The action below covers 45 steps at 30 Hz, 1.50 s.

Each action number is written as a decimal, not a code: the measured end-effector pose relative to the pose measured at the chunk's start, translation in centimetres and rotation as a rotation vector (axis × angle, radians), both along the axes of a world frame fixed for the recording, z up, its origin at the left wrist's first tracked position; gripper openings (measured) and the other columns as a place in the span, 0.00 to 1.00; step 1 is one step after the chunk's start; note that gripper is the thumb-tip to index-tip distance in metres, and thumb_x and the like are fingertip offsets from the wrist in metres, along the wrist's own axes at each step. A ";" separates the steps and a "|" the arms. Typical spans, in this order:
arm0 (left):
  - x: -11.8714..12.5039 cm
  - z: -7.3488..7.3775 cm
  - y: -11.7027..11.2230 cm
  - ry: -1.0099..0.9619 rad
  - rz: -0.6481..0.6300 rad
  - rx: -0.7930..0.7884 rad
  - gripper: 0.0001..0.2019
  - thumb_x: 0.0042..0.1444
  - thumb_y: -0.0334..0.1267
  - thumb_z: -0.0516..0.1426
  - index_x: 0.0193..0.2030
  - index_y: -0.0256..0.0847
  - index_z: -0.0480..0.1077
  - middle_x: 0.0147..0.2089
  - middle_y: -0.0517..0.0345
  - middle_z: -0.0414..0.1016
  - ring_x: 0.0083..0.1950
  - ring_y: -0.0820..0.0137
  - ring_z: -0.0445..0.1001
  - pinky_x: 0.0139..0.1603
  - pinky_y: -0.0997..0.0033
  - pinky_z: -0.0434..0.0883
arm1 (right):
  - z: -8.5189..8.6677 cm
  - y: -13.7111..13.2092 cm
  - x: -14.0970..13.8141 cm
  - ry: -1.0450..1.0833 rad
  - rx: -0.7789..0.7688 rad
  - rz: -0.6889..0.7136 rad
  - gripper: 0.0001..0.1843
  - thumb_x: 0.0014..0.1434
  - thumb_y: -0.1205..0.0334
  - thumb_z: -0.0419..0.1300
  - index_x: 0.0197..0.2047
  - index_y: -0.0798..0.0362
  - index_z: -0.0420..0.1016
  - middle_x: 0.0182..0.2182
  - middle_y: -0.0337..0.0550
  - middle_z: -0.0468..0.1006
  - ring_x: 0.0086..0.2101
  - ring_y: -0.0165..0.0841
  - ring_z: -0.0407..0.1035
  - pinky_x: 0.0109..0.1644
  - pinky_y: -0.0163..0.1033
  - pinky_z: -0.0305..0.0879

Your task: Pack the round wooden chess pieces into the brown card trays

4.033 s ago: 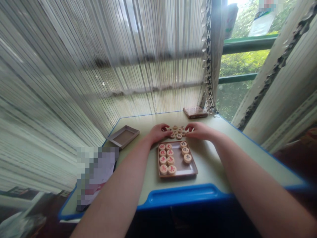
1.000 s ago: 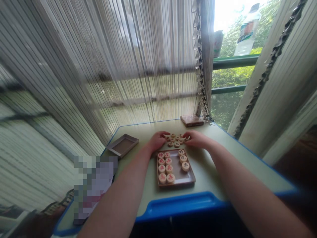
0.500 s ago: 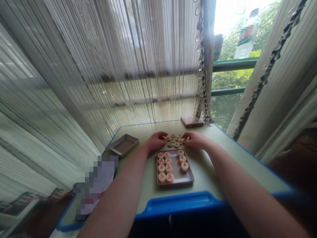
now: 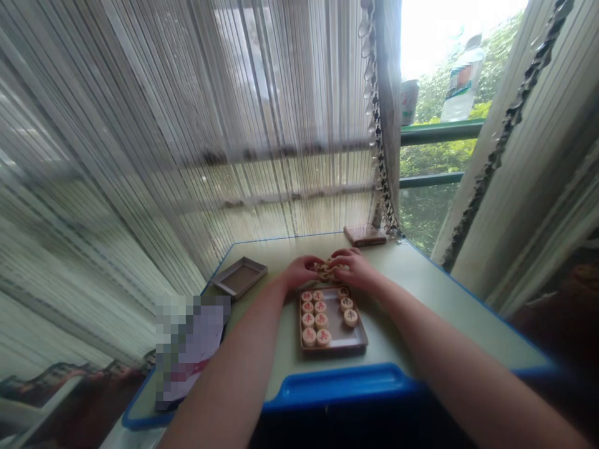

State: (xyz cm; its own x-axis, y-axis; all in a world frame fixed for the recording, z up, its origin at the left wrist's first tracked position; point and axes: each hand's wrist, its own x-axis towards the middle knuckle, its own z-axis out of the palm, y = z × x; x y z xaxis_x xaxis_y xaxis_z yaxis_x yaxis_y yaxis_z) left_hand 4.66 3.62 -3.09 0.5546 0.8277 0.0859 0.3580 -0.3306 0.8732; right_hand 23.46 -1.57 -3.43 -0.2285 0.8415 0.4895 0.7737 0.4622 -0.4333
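A small heap of round Chinese chess pieces (image 4: 324,274) lies on the table just beyond a shallow box tray. My left hand (image 4: 303,270) cups the heap's left side, its fingers apart and bent against the pieces. From the right, my right hand (image 4: 355,267) reaches over the heap with fingers spread, covering part of it. In the box tray (image 4: 339,342), two columns of red-marked pieces (image 4: 321,320) stand along the left. Three dark-marked pieces (image 4: 346,304) form a column on the right, with bare tray floor between.
A shallow box lid (image 4: 223,289) lies at the table's left. At the back edge rests a folded brown board or flat box (image 4: 365,235). A blurred flat item (image 4: 201,343) is near my left forearm. Beyond are string curtains (image 4: 281,112), a bottle (image 4: 463,84) and a can (image 4: 409,103).
My right hand has moved left over the heap, and the two hands are closer together. The loose pieces are gathered tighter and more hidden. The view has shifted slightly.
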 end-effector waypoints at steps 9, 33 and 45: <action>0.0 1.4 -0.9 0.272 -0.035 0.196 0.19 0.39 0.37 0.62 0.42 0.41 0.75 0.58 0.49 0.60 0.59 0.58 0.61 0.60 0.66 0.58 | -0.4 1.8 3.5 0.243 -0.162 -0.393 0.23 0.46 0.72 0.51 0.46 0.56 0.74 0.44 0.47 0.75 0.45 0.35 0.67 0.51 0.36 0.59; -0.2 0.0 0.6 0.060 0.145 0.084 0.17 0.41 0.29 0.57 0.42 0.35 0.73 0.36 0.55 0.76 0.37 0.70 0.72 0.41 0.72 0.69 | 2.6 -0.9 3.4 -0.051 -0.584 -0.228 0.17 0.45 0.61 0.60 0.41 0.55 0.75 0.35 0.46 0.78 0.32 0.33 0.70 0.32 0.32 0.61; 0.3 0.0 0.8 0.139 0.166 0.123 0.14 0.48 0.32 0.53 0.42 0.35 0.73 0.39 0.53 0.77 0.39 0.69 0.74 0.44 0.71 0.70 | 2.3 -0.6 3.7 -0.078 -0.574 -0.234 0.19 0.44 0.58 0.63 0.41 0.54 0.74 0.34 0.44 0.77 0.30 0.32 0.69 0.30 0.32 0.60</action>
